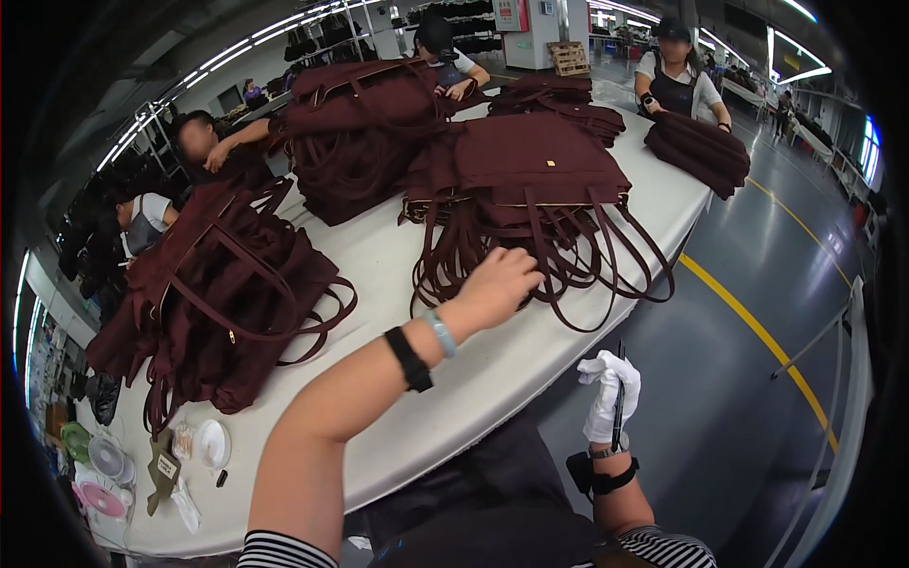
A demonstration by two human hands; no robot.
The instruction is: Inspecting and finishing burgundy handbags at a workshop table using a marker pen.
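My left hand (497, 284) is bare and reaches over the white table, its fingers loosely bent and slightly apart beside hanging bag straps (559, 270). No strap is plainly gripped. The straps belong to a stack of dark maroon tote bags (540, 156), lying flat with a small gold tag on the top one. In a white glove, my right hand (611, 383) hangs off the table's near edge. Its fingers are curled on a slim black pen-like tool (619, 402), which lies along the palm toward the wrist; its exact kind is unclear.
More maroon bags are heaped at the left (227, 293) and far middle (355, 133) of the white table (417, 379). A small fan (111, 459) and a white dish (213, 445) are at lower left. Several people work around; one holds folded maroon bags (696, 151) at far right.
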